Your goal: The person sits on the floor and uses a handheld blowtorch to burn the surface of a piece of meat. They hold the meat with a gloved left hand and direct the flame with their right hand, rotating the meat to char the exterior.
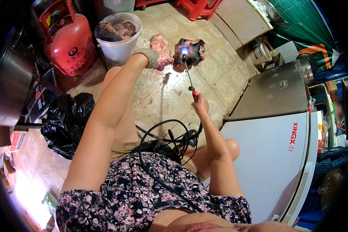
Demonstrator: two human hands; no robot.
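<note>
My right hand is wrapped round the red handle of a gas blowtorch. Its long thin metal tube reaches away from me, and a bright bluish flame glows at the tip. That tip is at a charred, dark-skinned piece of meat on the tiles, with pinkish flesh along its right edge. Just left of it lies a raw pink piece of meat. My left hand, in a grey knit glove, is beside that pink piece, between it and the white bucket; its fingers are too hidden to read.
Meat pieces, one blackened, fill the bucket. A red gas cylinder stands left of it, near a black plastic bag. A black hose loops across my lap. At right is a white chest-like appliance; a red stool stands far back.
</note>
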